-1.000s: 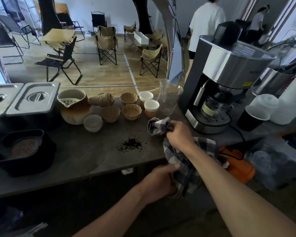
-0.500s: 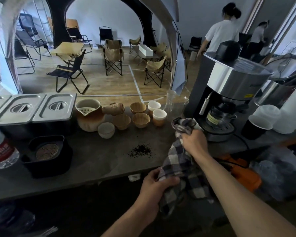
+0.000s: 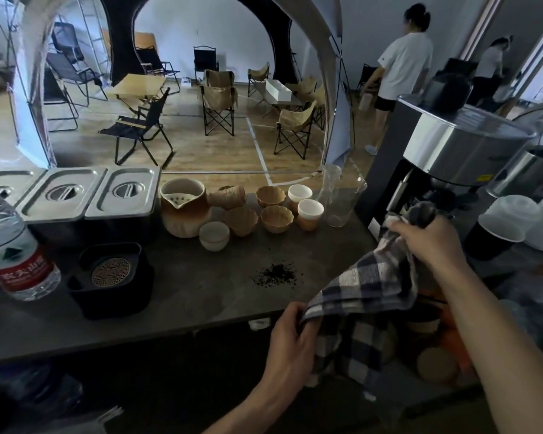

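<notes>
A: Where is the checked cloth (image 3: 367, 286)?
B: It is stretched over the near edge of the surface (image 3: 201, 292). The left hand (image 3: 290, 336) pinches its lower corner, the right hand (image 3: 427, 242) grips its upper end, and the hands are apart.
A: Which step?
B: Probably readying it to wipe. Next, carry it to the spilled grounds (image 3: 276, 274) at ten o'clock.

This looks like the serving counter of a camping-style café set up in a hall. On the grey counter (image 3: 201, 296) a coffee machine (image 3: 452, 148) stands at the right and 3 lidded steel pans (image 3: 123, 195) at the left. Between them are a pitcher (image 3: 184, 211), small cups (image 3: 276, 218) and a glass beaker (image 3: 342, 198), with spilled grounds (image 3: 278, 273) nearer. Takeaway cups (image 3: 496, 236) stand far right. Beyond, under a tent arch (image 3: 308, 42), folding chairs (image 3: 218, 101) ring a low table (image 3: 140, 84) on a wooden floor (image 3: 201, 155) with white lines.
</notes>
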